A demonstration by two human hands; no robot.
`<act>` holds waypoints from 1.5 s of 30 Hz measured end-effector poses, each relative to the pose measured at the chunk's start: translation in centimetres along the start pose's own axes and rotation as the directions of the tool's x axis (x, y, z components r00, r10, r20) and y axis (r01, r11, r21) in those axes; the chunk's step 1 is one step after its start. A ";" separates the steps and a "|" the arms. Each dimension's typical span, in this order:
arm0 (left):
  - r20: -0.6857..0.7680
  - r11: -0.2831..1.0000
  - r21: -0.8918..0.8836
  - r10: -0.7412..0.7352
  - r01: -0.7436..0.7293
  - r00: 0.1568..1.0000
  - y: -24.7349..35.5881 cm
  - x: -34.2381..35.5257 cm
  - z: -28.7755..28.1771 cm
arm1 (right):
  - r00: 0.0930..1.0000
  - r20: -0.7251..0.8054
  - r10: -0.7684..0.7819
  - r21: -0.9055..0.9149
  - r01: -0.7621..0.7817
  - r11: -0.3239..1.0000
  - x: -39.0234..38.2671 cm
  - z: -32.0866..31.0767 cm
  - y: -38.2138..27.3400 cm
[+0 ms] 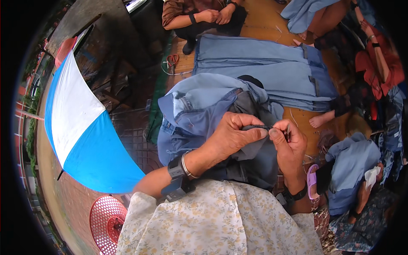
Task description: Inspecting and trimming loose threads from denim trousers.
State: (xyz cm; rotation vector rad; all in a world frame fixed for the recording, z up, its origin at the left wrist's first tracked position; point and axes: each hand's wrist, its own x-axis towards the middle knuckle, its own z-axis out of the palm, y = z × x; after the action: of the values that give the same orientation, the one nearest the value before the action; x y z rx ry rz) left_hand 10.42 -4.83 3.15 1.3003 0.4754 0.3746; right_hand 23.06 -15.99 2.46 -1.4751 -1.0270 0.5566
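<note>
My left hand (233, 134) pinches a narrow dark strip of cloth (261, 126) between thumb and forefinger. Close beside it, my right hand (291, 148) grips the other end of this strip, its thumb and fingertip pressed together. Something small, reddish and shiny (288, 133) shows within my right fingers, too covered to name. Below the hands, grey-black cloth (255, 151) hangs over my lap. Blue denim garments (187, 108) lie bunched just beyond and to the left of my left hand.
Folded blue jeans (255, 63) lie in a flat stack ahead. Orange-handled scissors (171, 60) rest left of them. A blue and white umbrella (97, 140) stands at left, above a red perforated stool (106, 221). Several people sit around, one with denim (350, 170) at right.
</note>
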 end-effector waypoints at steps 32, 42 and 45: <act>0.068 0.997 -0.029 0.068 -0.066 0.995 -0.3 -0.3 -0.5 | 0.982 0.158 -0.102 -0.317 0.148 0.937 0.1 -1.9 -4.1; 0.114 0.986 0.102 0.116 -0.128 0.987 -0.3 -0.4 -0.2 | 0.975 0.209 -0.068 -0.470 0.162 0.868 0.5 -2.7 -5.5; 0.165 0.983 0.066 0.161 -0.174 0.973 -0.5 -0.4 -0.3 | 0.959 0.282 0.023 -0.402 0.096 0.911 1.0 -3.2 -5.5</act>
State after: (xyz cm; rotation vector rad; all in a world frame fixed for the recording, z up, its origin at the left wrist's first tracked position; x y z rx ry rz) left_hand 9.95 -4.87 2.67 1.4411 0.2483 0.3917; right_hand 24.67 -17.28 8.51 -1.7744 -1.4626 0.5546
